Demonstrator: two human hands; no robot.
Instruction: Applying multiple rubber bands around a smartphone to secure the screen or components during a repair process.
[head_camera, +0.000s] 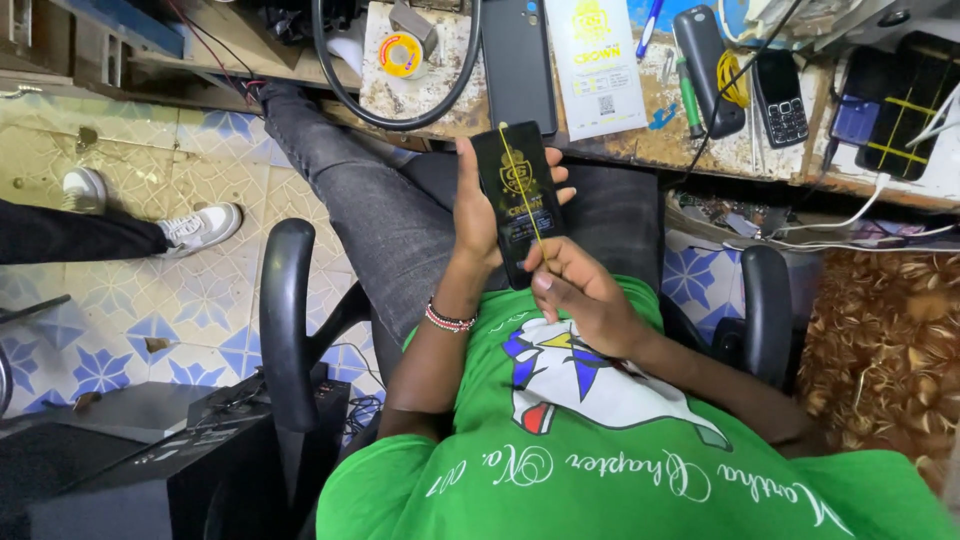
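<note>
- We see a cluttered wooden workbench (640, 140) running along the top of the view, its surface stained and worn
- Below it we sit in a black office chair, its left armrest (287, 320) and right armrest (765, 310) curving up on either side of our lap
- A tiled floor (120, 180) with blue star patterns lies to the left, where another person's white sneaker (200, 228) rests
- On the bench a dark smartphone (518, 60) lies face down, ringed on its left by a loop of thick black cable (330, 70)
- Just right of that phone lies a white flat packet (597, 65) with yellow print
- Further right we find a black handset (705, 65) and, beside it, a small keypad phone (779, 98)
- A roll of solder wire (402, 55) sits near the bench's left end
- Our left hand (478, 215) is wrapped around the left edge of a slim black packet (520, 205) with gold print, holding it upright over the lap, just below the bench edge; what the packet contains we cannot tell
- Our right hand (580, 290) is closed, thumb and fingers pinching a thin gold strip (530, 200) that runs up the packet's face from its lower end
- A beaded bracelet (448, 320) circles the left wrist
</note>
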